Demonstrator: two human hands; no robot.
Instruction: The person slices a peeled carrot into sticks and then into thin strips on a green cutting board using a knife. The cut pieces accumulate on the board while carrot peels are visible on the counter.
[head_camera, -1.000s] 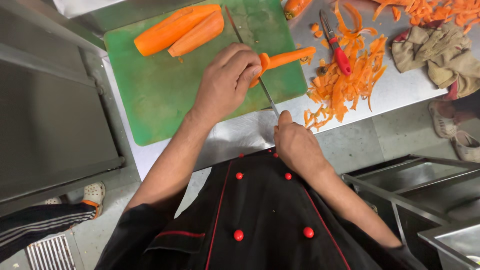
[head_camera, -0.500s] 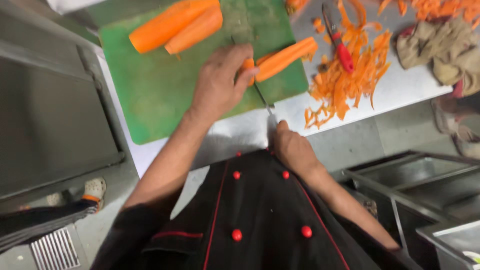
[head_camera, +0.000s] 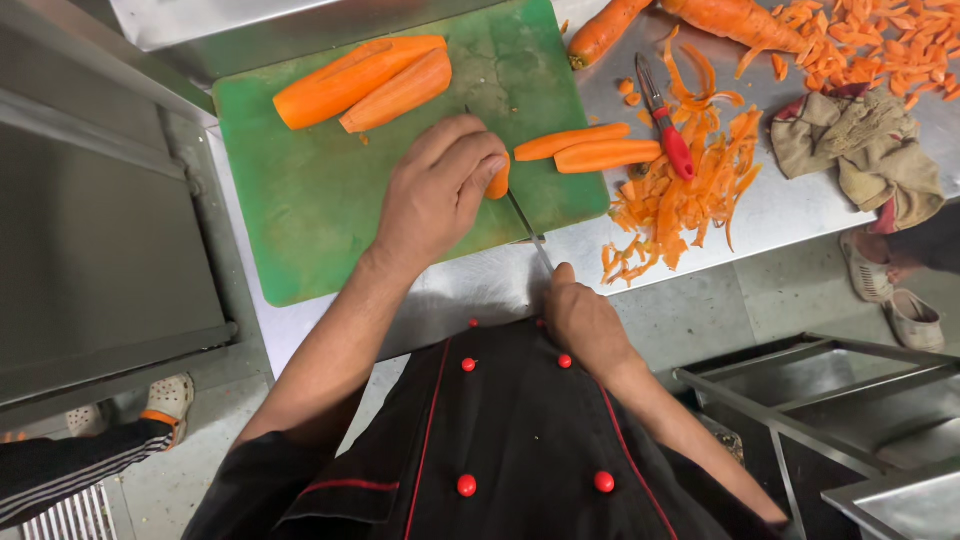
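Observation:
My left hand (head_camera: 435, 190) rests on the green cutting board (head_camera: 300, 220), fingers curled over a short piece of carrot (head_camera: 498, 180). My right hand (head_camera: 580, 315) grips the handle of a knife (head_camera: 525, 225) near the counter's front edge; the blade runs up to the carrot piece beside my left fingers. Two thin cut carrot lengths (head_camera: 590, 150) lie just right of the blade, on the board's right edge. Two large peeled carrot halves (head_camera: 365, 80) sit at the board's far side.
A red-handled peeler (head_camera: 665, 125) lies on a heap of carrot peelings (head_camera: 680, 195) on the steel counter (head_camera: 470, 285). Whole carrots (head_camera: 735, 20) and a crumpled cloth (head_camera: 860, 145) are at the far right. Another person's shoes (head_camera: 885, 290) show on the floor.
The long carrot piece has been split; two thin lengths now lie to the right of the blade. My left hand has shifted onto the short remaining piece.

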